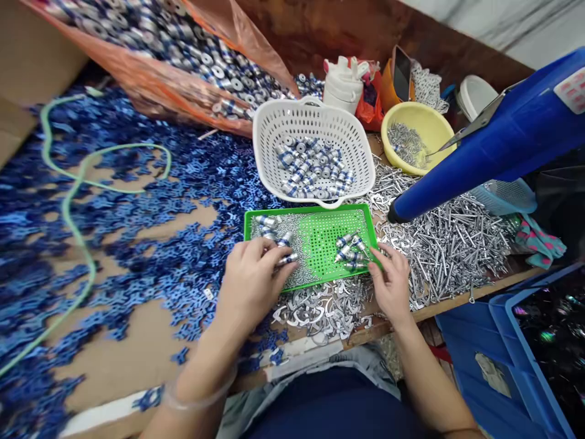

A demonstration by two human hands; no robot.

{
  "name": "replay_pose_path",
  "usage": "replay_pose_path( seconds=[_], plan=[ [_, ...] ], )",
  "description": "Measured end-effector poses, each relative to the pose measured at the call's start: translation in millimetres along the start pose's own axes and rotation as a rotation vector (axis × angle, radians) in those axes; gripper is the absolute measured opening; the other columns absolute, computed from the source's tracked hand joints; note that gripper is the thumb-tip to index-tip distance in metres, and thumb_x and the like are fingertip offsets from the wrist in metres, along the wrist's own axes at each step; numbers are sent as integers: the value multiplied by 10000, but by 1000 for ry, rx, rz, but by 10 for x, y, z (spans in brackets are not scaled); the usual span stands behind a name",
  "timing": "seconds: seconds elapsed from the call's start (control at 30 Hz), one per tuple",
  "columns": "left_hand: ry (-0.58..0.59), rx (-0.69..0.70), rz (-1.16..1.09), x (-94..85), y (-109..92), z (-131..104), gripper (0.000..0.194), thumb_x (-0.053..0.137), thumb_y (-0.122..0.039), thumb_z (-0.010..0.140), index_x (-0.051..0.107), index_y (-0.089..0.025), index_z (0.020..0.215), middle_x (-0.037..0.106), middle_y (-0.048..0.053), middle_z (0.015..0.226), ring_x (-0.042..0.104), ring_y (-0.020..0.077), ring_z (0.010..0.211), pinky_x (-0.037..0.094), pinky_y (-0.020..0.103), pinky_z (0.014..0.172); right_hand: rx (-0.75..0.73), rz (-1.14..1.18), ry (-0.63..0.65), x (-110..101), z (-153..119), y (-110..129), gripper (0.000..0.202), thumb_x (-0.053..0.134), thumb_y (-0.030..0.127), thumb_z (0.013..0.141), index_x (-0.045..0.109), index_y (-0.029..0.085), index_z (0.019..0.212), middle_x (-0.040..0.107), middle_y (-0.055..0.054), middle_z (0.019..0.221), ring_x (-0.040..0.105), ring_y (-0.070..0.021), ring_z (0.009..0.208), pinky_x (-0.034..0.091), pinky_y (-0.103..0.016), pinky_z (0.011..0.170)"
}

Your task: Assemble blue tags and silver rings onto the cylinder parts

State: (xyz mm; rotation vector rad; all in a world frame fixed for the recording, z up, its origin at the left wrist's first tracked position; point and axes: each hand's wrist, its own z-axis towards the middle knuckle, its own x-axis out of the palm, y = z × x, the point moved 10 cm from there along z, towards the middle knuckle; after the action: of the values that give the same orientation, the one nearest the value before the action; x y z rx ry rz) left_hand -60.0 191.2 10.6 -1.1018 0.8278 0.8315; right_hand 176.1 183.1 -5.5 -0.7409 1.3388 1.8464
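Observation:
A green perforated tray [325, 283] lies before me, with tiny silver pieces spread over its left part. My left hand [251, 277] is closed at the tray's left side, thumb and fingers around a small silver-and-blue metal cylinder [287, 260]. Other such cylinders [268, 221] rest close by on the tiny pieces. At the tray's right end my right hand [392, 279] has thumb and forefinger pinched together. What lies between those fingertips is too small to make out. A small group of cylinders [343, 252], some with wire-like metal ends, sits just left of them.
Behind the tray stands a white basket [267, 131] of cylinders. Blue metal pieces [201, 195] cover the left side. Silver pins [457, 250] and curved hooks [320, 305] lie right and in front. A blue tube-like stand [484, 134] juts in near a yellow bowl [441, 125].

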Motion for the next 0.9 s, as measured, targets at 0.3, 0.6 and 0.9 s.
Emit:
replay_pose_path(
  seconds=[0.3, 0.6, 0.9],
  plan=[
    [54, -428, -586, -215, 147, -329, 240, 454, -315, 880, 541, -218, 1081, 605, 46, 1038, 551, 197, 939, 402, 334, 837, 229, -164, -16, -473, -41, -829, 209, 493, 331, 856, 651, 197, 878, 631, -64, 921, 510, -234, 937, 342, -408, 854],
    [7, -450, -1127, -112, 4, -461, 199, 458, -378, 873, 547, -245, 755, 534, -14, 705, 516, 135, 681, 417, 252, 628, 178, -263, 250, -96, 112, -728, 152, 545, 347, 814, 670, 261, 799, 612, -21, 831, 491, -216, 835, 313, -343, 764],
    [-53, -439, -875, -212, 40, -561, 121, 527, -368, 828, 612, -282, 830, 567, -33, 596, 517, 119, 546, 400, 210, 466, 324, -516, -15, -729, 431, -1227, 269, 482, 300, 827, 619, 158, 1010, 577, -149, 1017, 427, -299, 963, 274, -402, 815]
  ],
)
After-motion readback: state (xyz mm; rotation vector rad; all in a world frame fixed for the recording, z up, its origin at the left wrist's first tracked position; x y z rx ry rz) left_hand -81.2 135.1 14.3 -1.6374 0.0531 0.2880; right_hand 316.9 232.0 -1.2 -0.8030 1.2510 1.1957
